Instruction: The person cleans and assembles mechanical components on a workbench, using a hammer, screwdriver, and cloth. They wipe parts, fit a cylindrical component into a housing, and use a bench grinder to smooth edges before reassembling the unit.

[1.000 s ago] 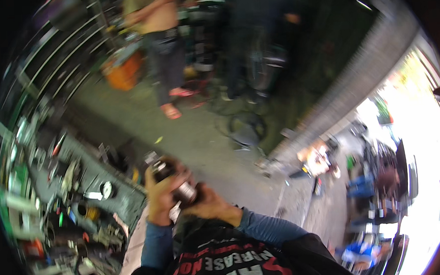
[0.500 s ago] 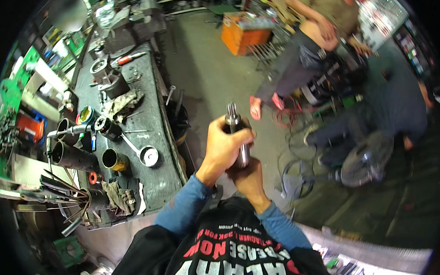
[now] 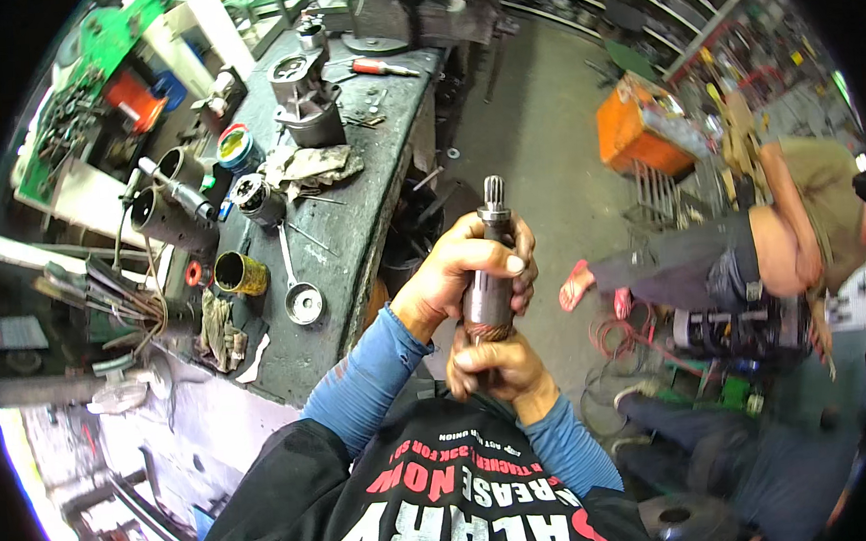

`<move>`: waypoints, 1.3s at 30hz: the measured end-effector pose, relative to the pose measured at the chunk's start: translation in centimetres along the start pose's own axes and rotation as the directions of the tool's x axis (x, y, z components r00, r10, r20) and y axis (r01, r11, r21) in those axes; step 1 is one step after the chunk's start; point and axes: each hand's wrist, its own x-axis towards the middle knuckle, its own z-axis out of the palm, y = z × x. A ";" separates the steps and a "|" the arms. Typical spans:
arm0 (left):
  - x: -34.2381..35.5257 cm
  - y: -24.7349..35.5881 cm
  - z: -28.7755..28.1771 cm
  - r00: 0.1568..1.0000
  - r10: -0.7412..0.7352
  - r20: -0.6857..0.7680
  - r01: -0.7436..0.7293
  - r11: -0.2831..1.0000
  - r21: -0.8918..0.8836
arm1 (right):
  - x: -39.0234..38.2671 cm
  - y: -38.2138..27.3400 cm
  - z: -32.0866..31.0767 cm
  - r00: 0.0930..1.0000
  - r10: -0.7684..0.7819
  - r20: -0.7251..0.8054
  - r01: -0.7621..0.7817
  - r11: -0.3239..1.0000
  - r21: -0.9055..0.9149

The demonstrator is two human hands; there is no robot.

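Workbench [image 3: 363, 210] further R in view vs b4, L hand [image 3: 450, 274] & R hand [image 3: 506, 365] still tight round splined shaft [image 3: 491, 295].

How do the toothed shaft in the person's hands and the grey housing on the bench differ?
The toothed shaft is gripped by the left hand and right hand; the grey housing stands on the bench. The toothed shaft is slim and straight, with a ridged tip; the grey housing is broader and stepped, with a ring-shaped top. The toothed shaft's body shines; the grey housing looks duller. Both look metallic.
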 end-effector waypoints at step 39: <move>18.3 20.8 -15.3 0.791 0.535 -0.296 -0.482 0.844 0.237 | 35.7 -24.9 -5.5 0.543 0.681 0.491 -0.570 0.728 -0.380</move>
